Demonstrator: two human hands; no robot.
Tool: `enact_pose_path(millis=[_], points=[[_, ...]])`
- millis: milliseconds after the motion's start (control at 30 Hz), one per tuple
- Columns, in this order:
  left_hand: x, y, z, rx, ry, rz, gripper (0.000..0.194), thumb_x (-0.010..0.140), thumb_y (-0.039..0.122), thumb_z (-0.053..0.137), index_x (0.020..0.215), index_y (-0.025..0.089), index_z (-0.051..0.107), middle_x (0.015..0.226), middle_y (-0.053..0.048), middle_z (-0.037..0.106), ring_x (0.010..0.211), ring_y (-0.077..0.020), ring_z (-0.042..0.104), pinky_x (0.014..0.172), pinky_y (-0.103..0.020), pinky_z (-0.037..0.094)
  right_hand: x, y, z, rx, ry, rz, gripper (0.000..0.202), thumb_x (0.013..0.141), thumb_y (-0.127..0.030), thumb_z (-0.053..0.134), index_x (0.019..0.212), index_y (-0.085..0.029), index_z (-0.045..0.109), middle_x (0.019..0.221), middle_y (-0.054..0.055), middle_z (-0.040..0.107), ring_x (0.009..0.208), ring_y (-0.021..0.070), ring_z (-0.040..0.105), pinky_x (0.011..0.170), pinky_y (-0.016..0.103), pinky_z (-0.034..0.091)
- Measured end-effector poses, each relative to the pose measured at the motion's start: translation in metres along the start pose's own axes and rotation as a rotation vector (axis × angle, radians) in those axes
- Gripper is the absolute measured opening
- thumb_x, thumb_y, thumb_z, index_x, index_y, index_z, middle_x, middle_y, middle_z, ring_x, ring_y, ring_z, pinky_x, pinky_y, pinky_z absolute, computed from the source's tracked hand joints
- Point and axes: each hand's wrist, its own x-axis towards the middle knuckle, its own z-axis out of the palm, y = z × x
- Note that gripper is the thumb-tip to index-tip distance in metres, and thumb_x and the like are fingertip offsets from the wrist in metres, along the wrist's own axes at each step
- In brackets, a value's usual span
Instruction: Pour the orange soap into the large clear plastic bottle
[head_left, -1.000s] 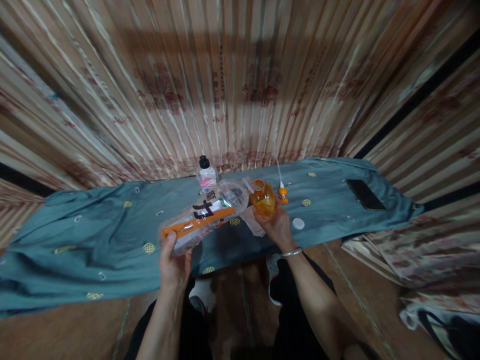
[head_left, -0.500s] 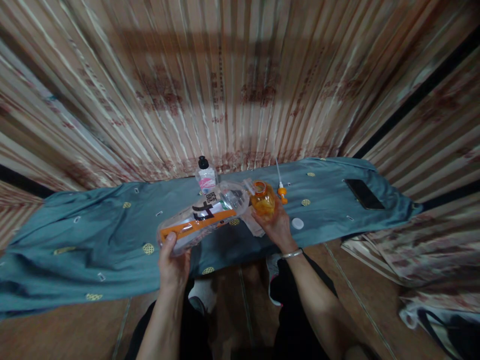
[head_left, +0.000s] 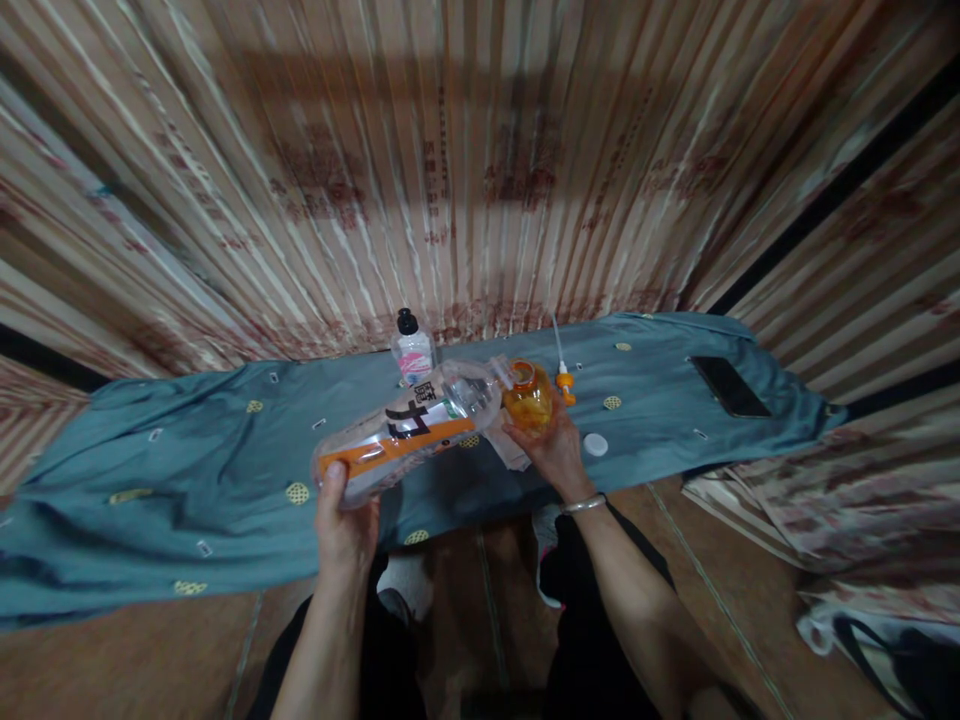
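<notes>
A large clear bottle with an orange label lies tilted in my left hand, which is closed round its base. Its neck points right, at the open mouth of an amber bottle. My right hand grips that amber bottle from the right. Behind the amber bottle, an orange pump head with a thin tube lies on the blue-green cloth. A white round cap is just right of my right hand. Below the clear bottle's neck lies a pale sheet or packet, partly covered.
A small clear bottle with a black cap and pink label stands behind the large bottle. Toward the right end of the cloth lies a black phone. A striped, pleated curtain hangs behind the cloth-covered surface.
The clear bottle's neck has shifted slightly right, closer over the amber bottle's mouth. Both hands keep their holds.
</notes>
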Motion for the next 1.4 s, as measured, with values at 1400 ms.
enact_pose_path(millis=[1400], points=[[-0.0035, 0.0069, 0.0049, 0.003, -0.062, 0.059, 0.049, 0.058, 0.052, 0.096, 0.095, 0.024, 0.081, 0.092, -0.004, 0.084, 0.079, -0.0232, 0.077, 0.073, -0.033, 0.065, 0.0015, 0.0067, 0.0066, -0.015, 0.014, 0.014, 0.1, 0.071, -0.043, 0.088, 0.156, -0.017, 0.043, 0.14, 0.019, 0.068, 0.128, 0.0372, 0.069, 0.108, 0.054, 0.056]])
